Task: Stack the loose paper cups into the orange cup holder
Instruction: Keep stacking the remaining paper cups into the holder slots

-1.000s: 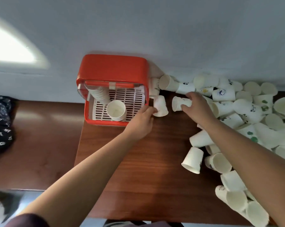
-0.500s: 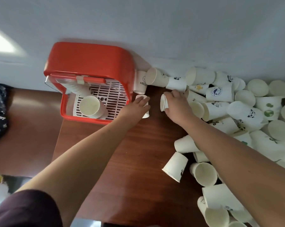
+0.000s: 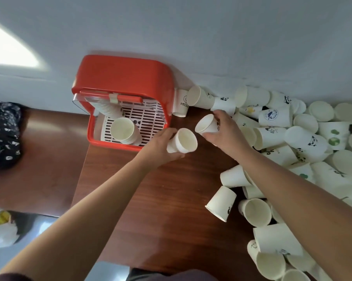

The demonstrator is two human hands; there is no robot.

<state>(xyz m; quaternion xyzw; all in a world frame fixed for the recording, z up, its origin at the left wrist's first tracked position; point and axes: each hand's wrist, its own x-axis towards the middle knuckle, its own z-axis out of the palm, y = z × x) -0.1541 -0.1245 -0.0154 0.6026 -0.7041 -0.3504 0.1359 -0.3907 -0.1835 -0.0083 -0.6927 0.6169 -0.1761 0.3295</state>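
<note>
Because paper cups (image 3: 221, 203) are light and squashy, hold the sides softly: left hand (image 3: 161, 147) wraps one cup (image 3: 183, 141), right hand (image 3: 224, 131) pinches another cup (image 3: 207, 124), maybe loosely.

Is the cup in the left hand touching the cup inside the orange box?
Apart. In the head view the left hand holds its cup outside the orange cup holder; the hand and the holder's rim lie between it and the inside cup.

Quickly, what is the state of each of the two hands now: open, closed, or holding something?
Left hand: closed, holding a paper cup.
Right hand: closed, holding a second paper cup.
</note>
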